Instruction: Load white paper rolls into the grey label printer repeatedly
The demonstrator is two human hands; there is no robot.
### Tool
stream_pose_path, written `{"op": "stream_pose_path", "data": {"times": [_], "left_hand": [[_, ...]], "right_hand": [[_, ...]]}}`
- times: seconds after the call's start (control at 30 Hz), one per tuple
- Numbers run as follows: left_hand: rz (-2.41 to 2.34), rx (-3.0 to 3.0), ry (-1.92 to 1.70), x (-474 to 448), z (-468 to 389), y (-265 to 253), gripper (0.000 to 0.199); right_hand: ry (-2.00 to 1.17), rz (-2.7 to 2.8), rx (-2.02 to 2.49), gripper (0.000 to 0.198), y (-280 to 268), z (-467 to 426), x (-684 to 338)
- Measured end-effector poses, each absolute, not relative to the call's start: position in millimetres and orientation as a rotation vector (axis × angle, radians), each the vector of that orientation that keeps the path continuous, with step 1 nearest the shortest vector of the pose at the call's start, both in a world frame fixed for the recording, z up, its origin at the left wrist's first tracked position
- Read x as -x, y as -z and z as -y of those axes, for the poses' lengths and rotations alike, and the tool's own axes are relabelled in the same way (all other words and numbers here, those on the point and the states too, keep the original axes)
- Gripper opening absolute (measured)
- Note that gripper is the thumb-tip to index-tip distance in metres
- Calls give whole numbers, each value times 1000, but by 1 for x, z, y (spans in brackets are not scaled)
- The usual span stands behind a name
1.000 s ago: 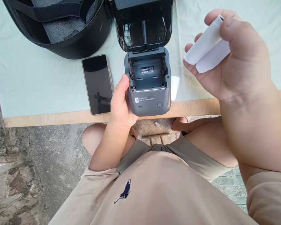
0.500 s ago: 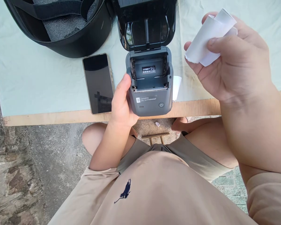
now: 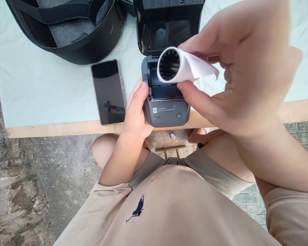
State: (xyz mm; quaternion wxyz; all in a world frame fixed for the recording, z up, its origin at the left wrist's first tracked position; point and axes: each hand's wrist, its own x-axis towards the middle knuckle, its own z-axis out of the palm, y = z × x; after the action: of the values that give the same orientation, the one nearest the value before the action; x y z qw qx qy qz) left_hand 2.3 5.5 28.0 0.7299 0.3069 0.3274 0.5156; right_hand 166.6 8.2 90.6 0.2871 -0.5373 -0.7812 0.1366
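Observation:
My left hand (image 3: pixel 137 112) grips the left side of a dark grey label printer (image 3: pixel 166 111), thumb on its edge. The printer's glossy black lid (image 3: pixel 169 29) stands open, swung away from me. Between thumb and fingers, my right hand (image 3: pixel 233 68) pinches a small white paper roll (image 3: pixel 192 66) around a hollow black ribbed core. One end of the roll points left, and a loose paper edge sticks out on the right. The roll is over the printer's compartment and hides part of it; I cannot tell whether it touches the printer.
A phone (image 3: pixel 109 92) with a dark screen lies left of the printer. Behind it stands an open black zippered case (image 3: pixel 92 44) with grey foam and a strap inside. A pale cloth covers the table, whose wooden front edge (image 3: pixel 53 130) runs before my knees.
My right hand has come left and turned, bringing the paper roll over the printer with its hollow end now showing. The printer has shifted slightly right in my left hand.

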Motion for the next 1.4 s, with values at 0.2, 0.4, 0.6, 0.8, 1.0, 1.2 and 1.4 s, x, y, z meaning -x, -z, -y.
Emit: {"op": "stream_pose_path", "data": {"times": [0.2,0.4,0.6,0.8,1.0,1.2,1.4], "left_hand": [[-799,-735,-1136,-4,-2,-31,41],[-686,-726,-1125,-4,0,-33,27],[-712,-712,-1141,-4,-1,-33,32],[-771,-650,-1158,-4,-3,-28,38],[-713,-686,-1126,4,-4,-22,32],[-659,-778,-1125,5,-2,-22,40],[-628,-835,-1168,4,-4,-20,64]], "right_hand": [[-3,2281,1419,10,-93,-7,-154],[-14,2388,1475,14,-88,-17,-150],[74,2312,1368,19,-83,-17,-153],[25,2296,1068,8,-77,-4,-154],[-74,2348,890,6,-69,-3,-158],[-278,2088,1168,9,-75,-5,-164],[-410,2145,1284,28,-77,-6,-167]]}}
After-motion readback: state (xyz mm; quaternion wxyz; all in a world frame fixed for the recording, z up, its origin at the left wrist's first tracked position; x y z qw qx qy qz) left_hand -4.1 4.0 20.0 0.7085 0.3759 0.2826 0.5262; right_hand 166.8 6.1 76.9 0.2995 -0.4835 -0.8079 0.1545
